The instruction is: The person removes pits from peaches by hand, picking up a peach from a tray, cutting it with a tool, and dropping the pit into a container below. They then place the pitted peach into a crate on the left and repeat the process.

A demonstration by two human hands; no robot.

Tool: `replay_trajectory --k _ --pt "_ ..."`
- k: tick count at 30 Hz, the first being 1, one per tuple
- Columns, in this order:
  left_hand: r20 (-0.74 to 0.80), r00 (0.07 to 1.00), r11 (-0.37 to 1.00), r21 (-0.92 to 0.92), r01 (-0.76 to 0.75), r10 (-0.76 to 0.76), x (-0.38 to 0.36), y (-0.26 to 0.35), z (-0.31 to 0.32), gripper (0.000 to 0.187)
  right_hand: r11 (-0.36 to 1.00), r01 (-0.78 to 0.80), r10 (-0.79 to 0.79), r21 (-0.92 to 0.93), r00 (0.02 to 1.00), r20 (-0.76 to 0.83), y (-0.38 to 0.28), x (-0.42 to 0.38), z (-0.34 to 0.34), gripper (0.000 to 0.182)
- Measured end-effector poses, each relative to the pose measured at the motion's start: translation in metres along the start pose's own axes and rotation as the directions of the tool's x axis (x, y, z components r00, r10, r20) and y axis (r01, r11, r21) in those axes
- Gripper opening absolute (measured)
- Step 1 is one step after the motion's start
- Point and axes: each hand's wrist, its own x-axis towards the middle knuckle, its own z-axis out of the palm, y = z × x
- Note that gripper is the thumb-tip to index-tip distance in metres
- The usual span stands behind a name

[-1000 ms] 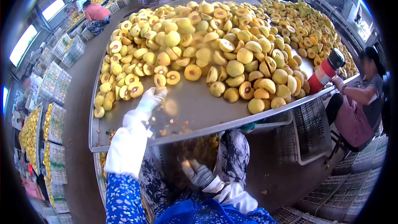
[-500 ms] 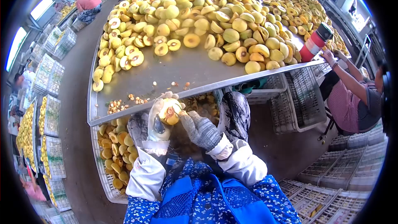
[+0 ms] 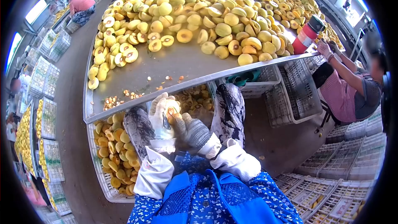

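My left hand [image 3: 161, 120], in a pale glove, is closed around a yellow peach half [image 3: 172, 110] just below the table's near edge. The cut face with its reddish-brown centre is turned partly towards me. From the right, my right hand [image 3: 197, 133], in a grey knitted glove, reaches in with fingers curled, its fingertips against the lower side of the fruit. Whatever those fingers may hold is hidden. Small pit pieces [image 3: 111, 103] lie along the rim of the metal table [image 3: 143, 74].
Heaped peach halves [image 3: 223, 29] cover the table's far side. A red bottle [image 3: 306, 37] stands at the right, near a seated person [image 3: 346, 85]. A crate of halves [image 3: 118, 157] sits below left, a white crate [image 3: 296, 99] below right. Stacked crates [image 3: 331, 199] fill the lower right.
My right hand has moved in closer, its fingertips now at the peach half. The fruit's cut face is more covered by fingers. The whole view has shifted slightly.
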Motion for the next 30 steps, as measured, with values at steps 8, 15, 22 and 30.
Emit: replay_trajectory --k 8,15,22,30 --pt "0.123 0.992 0.985 -0.171 -0.017 0.038 0.004 -0.016 -0.005 0.032 0.211 -0.659 0.326 0.722 0.744 0.583 -0.009 0.013 -0.041 0.028" --pt "0.258 0.964 0.997 -0.003 0.072 -0.068 0.004 -0.013 -0.012 0.029 0.398 -0.651 0.232 0.647 0.753 0.615 0.031 0.01 -0.028 0.049" --pt "0.302 0.95 0.985 0.171 0.026 -0.077 -0.001 -0.013 -0.017 0.03 0.301 -0.513 0.203 0.804 0.858 0.471 0.032 -0.012 0.005 0.049" --pt "0.302 0.946 0.978 -0.134 0.16 -0.114 -0.015 -0.001 0.003 0.029 -0.166 -0.697 -0.14 0.698 0.717 0.683 0.011 -0.012 -0.035 0.044"
